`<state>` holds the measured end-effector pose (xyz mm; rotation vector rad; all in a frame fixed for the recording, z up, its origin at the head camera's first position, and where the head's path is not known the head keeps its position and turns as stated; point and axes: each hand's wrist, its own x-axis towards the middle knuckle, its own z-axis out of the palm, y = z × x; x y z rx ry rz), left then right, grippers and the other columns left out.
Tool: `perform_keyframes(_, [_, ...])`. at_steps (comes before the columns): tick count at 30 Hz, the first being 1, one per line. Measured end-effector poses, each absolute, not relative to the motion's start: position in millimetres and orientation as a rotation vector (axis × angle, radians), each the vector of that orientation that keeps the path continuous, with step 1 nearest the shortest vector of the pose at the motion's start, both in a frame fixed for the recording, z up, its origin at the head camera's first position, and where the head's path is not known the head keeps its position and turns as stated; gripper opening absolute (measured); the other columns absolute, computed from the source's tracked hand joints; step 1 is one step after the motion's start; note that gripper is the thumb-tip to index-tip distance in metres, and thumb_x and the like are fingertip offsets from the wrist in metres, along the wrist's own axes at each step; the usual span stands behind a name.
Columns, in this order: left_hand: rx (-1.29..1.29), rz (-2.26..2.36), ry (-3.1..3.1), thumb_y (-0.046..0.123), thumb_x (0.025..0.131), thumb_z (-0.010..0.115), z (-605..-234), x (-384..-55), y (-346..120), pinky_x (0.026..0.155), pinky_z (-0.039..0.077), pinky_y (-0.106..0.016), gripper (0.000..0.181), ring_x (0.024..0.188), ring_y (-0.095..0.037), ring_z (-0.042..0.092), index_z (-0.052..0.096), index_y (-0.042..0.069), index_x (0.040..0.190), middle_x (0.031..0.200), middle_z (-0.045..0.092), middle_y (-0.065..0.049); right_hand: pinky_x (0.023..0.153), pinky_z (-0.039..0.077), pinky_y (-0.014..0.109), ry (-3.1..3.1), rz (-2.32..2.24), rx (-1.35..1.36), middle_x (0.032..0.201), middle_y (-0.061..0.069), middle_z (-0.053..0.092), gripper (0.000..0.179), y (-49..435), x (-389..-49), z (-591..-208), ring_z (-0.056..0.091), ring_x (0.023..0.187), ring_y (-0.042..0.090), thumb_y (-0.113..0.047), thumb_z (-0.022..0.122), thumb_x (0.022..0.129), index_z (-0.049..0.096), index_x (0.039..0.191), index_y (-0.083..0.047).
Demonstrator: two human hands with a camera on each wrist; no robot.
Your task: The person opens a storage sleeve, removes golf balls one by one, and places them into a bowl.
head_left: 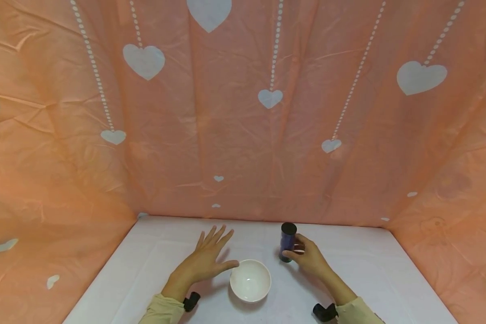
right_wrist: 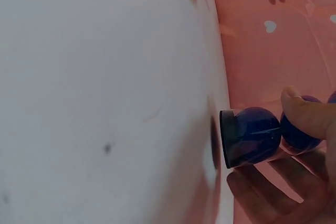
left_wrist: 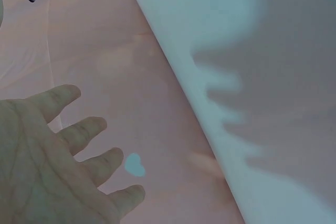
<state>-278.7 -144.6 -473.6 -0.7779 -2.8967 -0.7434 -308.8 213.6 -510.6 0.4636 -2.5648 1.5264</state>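
My right hand grips a clear tube of dark blue balls with black end caps. In the head view it stands upright, right of a white bowl. The right wrist view shows the thumb and fingers around the tube, its capped base close over the tabletop. My left hand is held with fingers straight and spread at the bowl's left, its thumb tip overlapping the rim in the head view. Nothing is in that palm in the left wrist view.
A white-covered table lies under both hands. Peach cloth with white hearts rises behind it and on both sides. Black wrist devices are worn at both wrists.
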Motion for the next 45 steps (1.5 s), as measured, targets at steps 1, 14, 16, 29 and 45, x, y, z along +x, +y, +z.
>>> perform_keyframes(1, [-0.782,-0.747,-2.896,0.072,0.097,0.063,-473,-279,-144,0.131,-0.004,-0.065,0.095,0.165,-0.040,0.006,0.030,0.022,0.171,0.178,0.019,-0.012,0.089,0.066,0.041,-2.567,1.521,0.458,0.117,0.019,0.075,0.050,213,-308,-510,0.075,0.108,0.038,-0.011,0.087,0.091,0.065,0.134,0.004])
perform_keyframes(14, [-0.841,-0.751,-2.871,0.069,0.099,0.064,-470,-279,-132,0.132,0.005,-0.067,0.094,0.165,-0.039,0.009,0.031,0.019,0.171,0.178,0.021,-0.013,0.097,0.062,0.051,-2.592,1.467,0.481,0.117,0.016,0.074,0.045,203,-302,-502,0.074,0.109,0.038,-0.014,0.088,0.091,0.067,0.129,-0.001])
perform_keyframes(16, [-0.847,-0.757,-2.861,0.069,0.099,0.064,-469,-279,-130,0.132,0.006,-0.066,0.094,0.165,-0.039,0.010,0.031,0.018,0.171,0.178,0.022,-0.013,0.100,0.061,0.053,-2.589,1.445,0.495,0.117,0.014,0.074,0.046,202,-302,-500,0.073,0.111,0.037,-0.015,0.088,0.090,0.067,0.129,-0.003])
perform_keyframes(29, [-0.925,-0.806,-2.734,0.054,0.100,0.072,-463,-280,-120,0.132,0.021,-0.061,0.087,0.162,-0.038,0.026,0.037,0.012,0.168,0.174,0.032,-0.014,0.102,0.060,0.053,-2.539,1.380,0.630,0.123,0.015,0.073,0.048,196,-294,-497,0.073,0.113,0.037,-0.013,0.089,0.090,0.068,0.133,-0.008])
perform_keyframes(45, [-0.968,-0.932,-2.527,0.034,0.104,0.074,-453,-274,-104,0.122,0.044,-0.050,0.067,0.150,-0.028,0.050,0.049,0.014,0.162,0.164,0.051,-0.007,0.087,0.060,0.032,-2.488,1.222,0.739,0.124,0.007,0.074,0.049,191,-283,-492,0.069,0.106,0.021,-0.020,0.090,0.089,0.070,0.133,-0.013])
